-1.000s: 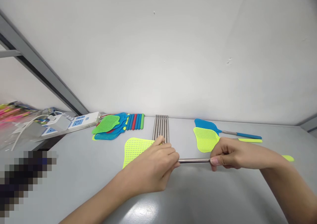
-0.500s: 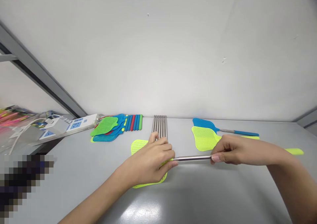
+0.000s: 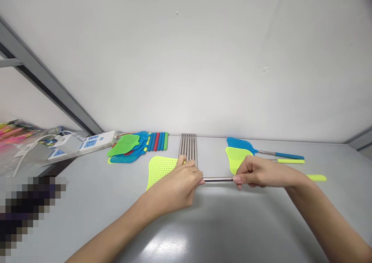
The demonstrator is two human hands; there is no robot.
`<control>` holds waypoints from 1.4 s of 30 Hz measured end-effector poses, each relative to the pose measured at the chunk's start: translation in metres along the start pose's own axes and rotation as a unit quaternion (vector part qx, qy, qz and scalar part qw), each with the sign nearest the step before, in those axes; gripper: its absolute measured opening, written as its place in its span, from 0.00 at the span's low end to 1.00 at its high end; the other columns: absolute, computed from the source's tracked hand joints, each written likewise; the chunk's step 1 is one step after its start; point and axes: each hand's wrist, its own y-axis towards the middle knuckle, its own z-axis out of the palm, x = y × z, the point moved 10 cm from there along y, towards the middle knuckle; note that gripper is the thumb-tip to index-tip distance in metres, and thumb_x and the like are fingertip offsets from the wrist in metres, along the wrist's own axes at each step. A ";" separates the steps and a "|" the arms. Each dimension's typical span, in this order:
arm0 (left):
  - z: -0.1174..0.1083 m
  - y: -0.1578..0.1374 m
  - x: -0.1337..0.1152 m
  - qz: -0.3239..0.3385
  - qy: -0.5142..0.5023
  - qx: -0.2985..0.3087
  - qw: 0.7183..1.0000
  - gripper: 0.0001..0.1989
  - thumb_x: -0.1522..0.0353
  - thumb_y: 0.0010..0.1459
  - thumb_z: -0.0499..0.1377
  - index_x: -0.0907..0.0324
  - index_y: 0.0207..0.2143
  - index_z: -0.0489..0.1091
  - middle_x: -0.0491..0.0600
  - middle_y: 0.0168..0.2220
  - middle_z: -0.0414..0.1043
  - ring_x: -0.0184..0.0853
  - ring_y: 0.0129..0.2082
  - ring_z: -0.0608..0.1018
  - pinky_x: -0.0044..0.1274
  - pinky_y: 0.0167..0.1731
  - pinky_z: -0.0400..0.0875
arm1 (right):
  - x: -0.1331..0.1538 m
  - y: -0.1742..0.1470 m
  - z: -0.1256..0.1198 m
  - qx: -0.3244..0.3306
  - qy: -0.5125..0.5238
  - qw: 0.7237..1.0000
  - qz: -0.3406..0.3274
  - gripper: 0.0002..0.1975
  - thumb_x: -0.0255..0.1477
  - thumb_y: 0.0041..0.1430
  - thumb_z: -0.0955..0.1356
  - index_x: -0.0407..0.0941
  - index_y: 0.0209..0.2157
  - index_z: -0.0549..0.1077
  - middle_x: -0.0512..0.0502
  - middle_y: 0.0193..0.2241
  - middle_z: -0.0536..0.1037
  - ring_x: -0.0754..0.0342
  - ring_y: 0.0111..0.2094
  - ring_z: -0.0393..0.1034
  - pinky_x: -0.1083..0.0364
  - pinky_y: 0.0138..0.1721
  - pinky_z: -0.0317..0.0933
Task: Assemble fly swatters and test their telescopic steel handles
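A pale wall [image 3: 186, 61] fills the upper frame; below it a grey bench [image 3: 221, 220] spans the middle and bottom; the left hand [image 3: 181, 181], at the centre, has its fingers curled round the left end of a metal rod [image 3: 217, 179]; the right hand [image 3: 258, 173], right of centre, pinches the rod between thumb and fingers; a yellow swatter head [image 3: 161, 170] shows just left of centre, partly behind the left hand, while a yellow handle [image 3: 316, 177] emerges beyond the right wrist, in line with the rod, the join hidden; in the middle right a blue swatter [image 3: 240, 143] lies behind a yellow swatter [image 3: 236, 160], whose head overlaps it; at the left edge of the bench sits a white power strip [image 3: 100, 141]; just beside it are piled swatter heads [image 3: 124, 144], green, blue and red; spare rods [image 3: 188, 144] stand side by side above the left hand; coloured grips [image 3: 157, 142] lie in a row between pile and rods.
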 end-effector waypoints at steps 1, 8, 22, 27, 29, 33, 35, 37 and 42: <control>0.001 0.000 -0.001 -0.001 0.000 0.002 1.000 0.11 0.80 0.52 0.46 0.61 0.19 0.56 0.44 0.19 0.58 0.32 0.27 0.60 0.29 0.38 0.50 | -0.001 0.001 0.001 0.001 0.002 1.000 -0.002 0.19 0.42 0.51 0.63 0.39 0.23 0.72 0.56 0.14 0.53 0.64 0.15 0.45 0.61 0.16 0.40; -0.005 -0.002 0.007 -0.029 -0.006 -0.011 0.999 0.14 0.73 0.57 0.46 0.61 0.18 0.57 0.44 0.18 0.59 0.33 0.26 0.61 0.30 0.37 0.50 | -0.003 0.012 0.008 0.001 0.034 0.999 -0.015 0.21 0.43 0.51 0.63 0.39 0.25 0.73 0.57 0.13 0.52 0.64 0.15 0.45 0.61 0.16 0.40; 0.016 -0.001 0.005 -0.028 -0.066 0.026 0.997 0.12 0.65 0.61 0.44 0.60 0.28 0.60 0.45 0.24 0.62 0.33 0.29 0.65 0.23 0.28 0.57 | 0.003 0.009 0.023 0.029 0.024 0.999 0.009 0.22 0.46 0.53 0.59 0.40 0.27 0.69 0.52 0.17 0.64 0.63 0.16 0.53 0.62 0.16 0.47; 0.014 -0.003 0.016 -0.054 -0.063 0.038 0.996 0.13 0.65 0.62 0.42 0.59 0.28 0.60 0.45 0.24 0.61 0.33 0.28 0.65 0.21 0.25 0.56 | 0.000 -0.002 0.009 0.009 -0.033 0.999 0.010 0.18 0.43 0.53 0.61 0.44 0.33 0.70 0.50 0.25 0.68 0.61 0.21 0.58 0.62 0.20 0.51; 0.010 -0.003 0.023 -0.065 -0.056 0.034 0.996 0.13 0.65 0.61 0.42 0.59 0.26 0.59 0.45 0.24 0.61 0.33 0.28 0.65 0.21 0.25 0.55 | -0.008 -0.007 -0.003 -0.014 -0.059 0.998 0.024 0.17 0.43 0.53 0.61 0.43 0.28 0.69 0.50 0.24 0.67 0.61 0.22 0.59 0.61 0.21 0.51; -0.003 -0.007 0.037 -0.079 -0.059 0.026 0.995 0.14 0.65 0.62 0.41 0.59 0.25 0.58 0.44 0.23 0.60 0.33 0.29 0.65 0.21 0.26 0.55 | -0.027 -0.020 -0.028 -0.064 -0.089 0.992 0.062 0.17 0.44 0.53 0.61 0.44 0.26 0.68 0.50 0.24 0.66 0.58 0.24 0.58 0.60 0.22 0.50; -0.010 -0.009 0.044 -0.087 -0.066 0.023 0.994 0.14 0.65 0.62 0.41 0.59 0.25 0.57 0.44 0.23 0.59 0.33 0.29 0.65 0.21 0.26 0.56 | -0.034 -0.026 -0.036 -0.074 -0.086 0.990 0.078 0.15 0.42 0.52 0.62 0.45 0.27 0.69 0.50 0.24 0.65 0.57 0.26 0.59 0.60 0.23 0.50; -0.015 -0.013 0.052 -0.097 -0.067 0.021 0.993 0.14 0.65 0.61 0.41 0.59 0.25 0.57 0.44 0.22 0.59 0.32 0.27 0.65 0.21 0.24 0.55 | -0.036 -0.031 -0.041 -0.079 -0.080 0.990 0.086 0.14 0.42 0.52 0.62 0.45 0.28 0.69 0.50 0.24 0.64 0.57 0.25 0.58 0.60 0.23 0.50; -0.024 -0.018 0.066 -0.131 -0.075 0.009 0.989 0.15 0.65 0.61 0.40 0.59 0.24 0.57 0.43 0.23 0.60 0.30 0.23 0.65 0.20 0.21 0.54 | -0.031 -0.036 -0.045 -0.079 -0.059 0.992 0.075 0.13 0.40 0.53 0.62 0.45 0.29 0.68 0.52 0.22 0.60 0.60 0.22 0.53 0.60 0.22 0.46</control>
